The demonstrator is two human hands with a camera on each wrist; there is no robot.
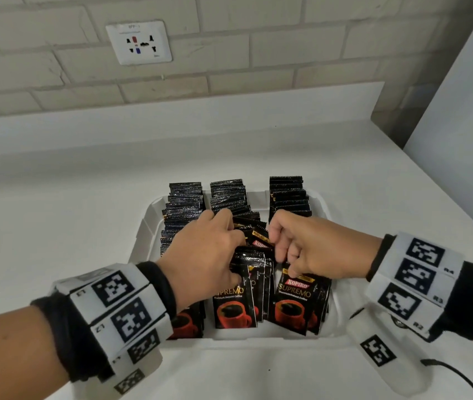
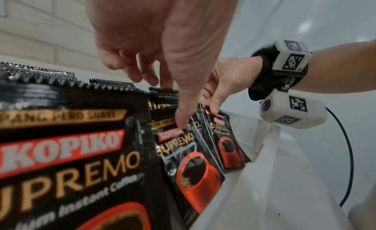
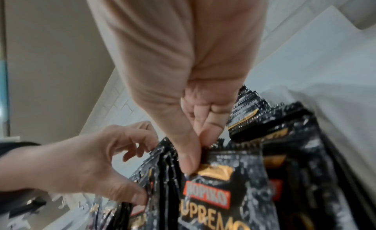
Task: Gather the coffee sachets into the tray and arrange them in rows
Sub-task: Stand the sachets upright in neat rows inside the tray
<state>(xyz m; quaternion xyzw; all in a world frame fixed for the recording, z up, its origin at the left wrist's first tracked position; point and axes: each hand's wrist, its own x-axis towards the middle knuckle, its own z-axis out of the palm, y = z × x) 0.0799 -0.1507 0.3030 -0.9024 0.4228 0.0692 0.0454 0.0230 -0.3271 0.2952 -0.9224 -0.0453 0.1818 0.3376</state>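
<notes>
A white tray on the counter holds black Kopiko sachets standing upright in three rows: left, middle and right. My left hand is over the middle row and grips a bundle of its sachets. Its thumb presses the front pack and its fingers curl over the tops. My right hand pinches the top edge of the right row's front sachet between thumb and forefinger. The hands are close together, and a few tilted sachets lie between them.
The tray sits on a white counter against a brick wall with a socket. A white panel stands at the right. A black cable trails from the right wrist unit near the tray's front right corner.
</notes>
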